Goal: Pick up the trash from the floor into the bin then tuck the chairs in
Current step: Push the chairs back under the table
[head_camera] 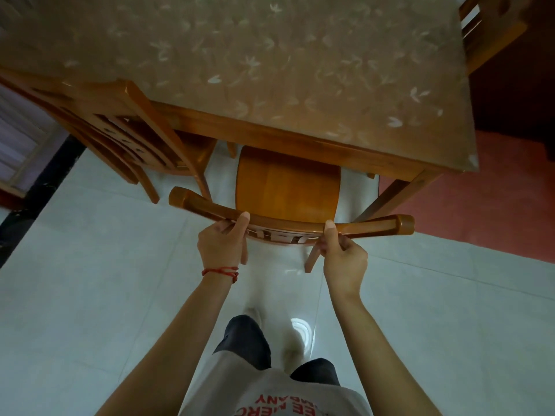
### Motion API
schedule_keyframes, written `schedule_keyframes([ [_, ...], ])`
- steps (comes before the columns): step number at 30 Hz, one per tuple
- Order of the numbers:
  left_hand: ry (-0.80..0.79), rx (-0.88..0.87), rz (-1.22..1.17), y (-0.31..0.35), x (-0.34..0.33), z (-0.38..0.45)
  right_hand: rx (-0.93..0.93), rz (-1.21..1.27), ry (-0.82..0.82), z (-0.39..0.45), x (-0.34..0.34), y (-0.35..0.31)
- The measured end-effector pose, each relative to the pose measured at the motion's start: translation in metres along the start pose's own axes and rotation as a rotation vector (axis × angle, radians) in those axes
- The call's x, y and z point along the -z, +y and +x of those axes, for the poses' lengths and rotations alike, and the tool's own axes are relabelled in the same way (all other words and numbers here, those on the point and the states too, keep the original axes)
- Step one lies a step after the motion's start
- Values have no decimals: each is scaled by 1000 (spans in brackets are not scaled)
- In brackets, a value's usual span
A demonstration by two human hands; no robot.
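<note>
A wooden chair (288, 187) stands in front of me, its seat partly under the table's near edge. Both hands grip the curved top rail of its backrest. My left hand (220, 243), with a red string at the wrist, holds the rail left of centre, thumb on top. My right hand (342, 255) holds it right of centre, thumb up against the rail. The table (270, 64) has a wooden frame and a patterned cover. No trash or bin shows in view.
A second wooden chair (120, 130) stands at the table's left corner, its seat tucked under. A third chair (486, 31) is at the far right side. White floor tiles (90, 280) surround me; a red floor (495, 199) lies right.
</note>
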State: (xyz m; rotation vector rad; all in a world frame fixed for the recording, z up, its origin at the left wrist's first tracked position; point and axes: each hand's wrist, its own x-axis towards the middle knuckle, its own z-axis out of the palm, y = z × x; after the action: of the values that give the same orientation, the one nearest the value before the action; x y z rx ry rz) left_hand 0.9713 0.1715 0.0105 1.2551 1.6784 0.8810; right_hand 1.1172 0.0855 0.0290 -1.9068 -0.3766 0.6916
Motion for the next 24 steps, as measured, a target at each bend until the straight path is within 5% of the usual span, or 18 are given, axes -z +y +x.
schedule_keyframes([
  [24,-157,60,-147,73,-54,155,-53,65,85,118,-83,-73],
])
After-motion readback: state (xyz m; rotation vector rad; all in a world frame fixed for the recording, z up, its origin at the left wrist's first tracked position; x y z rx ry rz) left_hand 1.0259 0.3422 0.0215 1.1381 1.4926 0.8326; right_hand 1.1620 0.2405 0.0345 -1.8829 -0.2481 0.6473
